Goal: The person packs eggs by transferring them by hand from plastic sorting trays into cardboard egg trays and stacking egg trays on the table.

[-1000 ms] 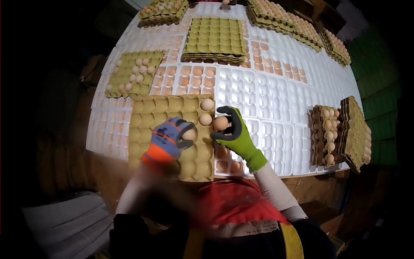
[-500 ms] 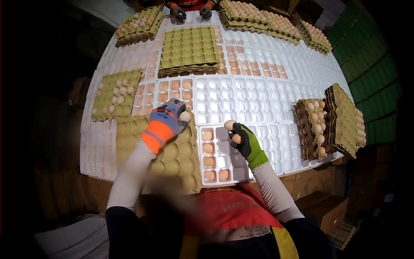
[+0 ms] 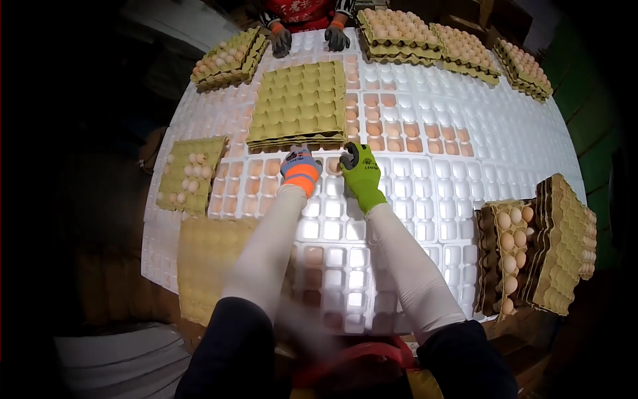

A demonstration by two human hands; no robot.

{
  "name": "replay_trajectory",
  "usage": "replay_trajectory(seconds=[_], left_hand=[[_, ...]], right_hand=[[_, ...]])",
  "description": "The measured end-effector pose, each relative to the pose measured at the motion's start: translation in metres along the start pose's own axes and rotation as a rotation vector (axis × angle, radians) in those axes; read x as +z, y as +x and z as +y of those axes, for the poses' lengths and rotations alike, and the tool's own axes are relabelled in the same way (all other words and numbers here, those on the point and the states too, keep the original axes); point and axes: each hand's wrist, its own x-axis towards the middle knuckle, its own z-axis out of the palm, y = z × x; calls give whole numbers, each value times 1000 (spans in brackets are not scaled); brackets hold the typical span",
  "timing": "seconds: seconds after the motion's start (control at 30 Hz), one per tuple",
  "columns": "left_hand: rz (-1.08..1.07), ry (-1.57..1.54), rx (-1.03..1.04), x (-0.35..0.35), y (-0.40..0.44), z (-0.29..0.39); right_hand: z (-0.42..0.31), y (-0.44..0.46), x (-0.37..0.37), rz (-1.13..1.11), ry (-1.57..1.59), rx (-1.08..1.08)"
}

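Observation:
My left hand (image 3: 301, 170), in a grey glove with an orange cuff, reaches to the far row of a white foam egg tray (image 3: 332, 231). Its fingers point down and are bent, so whatever they hold is hidden. Beside it, my right hand (image 3: 362, 174), in a green glove with black fingers, curls over the same row. I cannot make out what its fingers hold. An egg (image 3: 333, 165) shows in the tray between my hands. Just beyond my fingers lies a stack of cardboard egg trays (image 3: 297, 100).
Cardboard trays with eggs stand at the far left (image 3: 230, 58), far right (image 3: 401, 36) and left (image 3: 189, 179). At the right, tilted cardboard trays (image 3: 555, 246) lean beside eggs. Across the table are a co-worker's gloved hands (image 3: 337, 38).
Both hands have moved away from my body to the tray's far row and closer together. Earlier my left hand held an egg and my right held two. The view has shifted.

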Motion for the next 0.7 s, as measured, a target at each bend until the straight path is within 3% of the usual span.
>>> replay_trajectory(seconds=[0.03,0.07,0.1,0.17,0.23,0.3,0.37,0.4,0.43,0.47,0.5,0.57,0.6,0.63,0.67,0.7], left_hand=[[15,-85,-8,7,-6,2],[31,-164,-16,7,-15,4],[-99,-63,-4,7,-22,10],[-86,142,5,38,-30,10],[48,-95,-34,38,-43,17],[106,-203,-69,44,-42,9],[227,-495,79,19,-48,-9],[449,-814,193,-11,-72,-9],[511,-1082,315,-44,-95,-22],[346,-1284,147,-91,-131,-37],[492,-1161,212,-111,-148,-66],[701,-966,143,-126,-170,-140],[653,-939,-31,-114,-170,-200],[583,-1040,-211,-131,-196,-215],[717,-922,-76,-106,-195,-271],[604,-995,-234,-113,-207,-288]], right_hand=[[4,-1,0,74,50,-92],[9,0,2,31,-139,-158],[19,0,6,-7,-327,-228],[25,0,0,-77,-322,-366],[20,-8,5,209,-75,-437],[-16,-36,-20,82,67,-295],[-46,-80,-35,-174,448,8],[-59,-101,-38,-226,519,32],[-74,-123,-41,-276,586,68],[-98,-137,-50,-366,512,62],[-120,-150,-56,-457,437,56],[-132,-179,-39,-440,133,-294],[-133,-194,-22,-457,118,-327],[-133,-203,-13,-363,50,-456],[-132,-210,-2,-253,-25,-576],[-130,-210,-1,-46,-182,-787]])
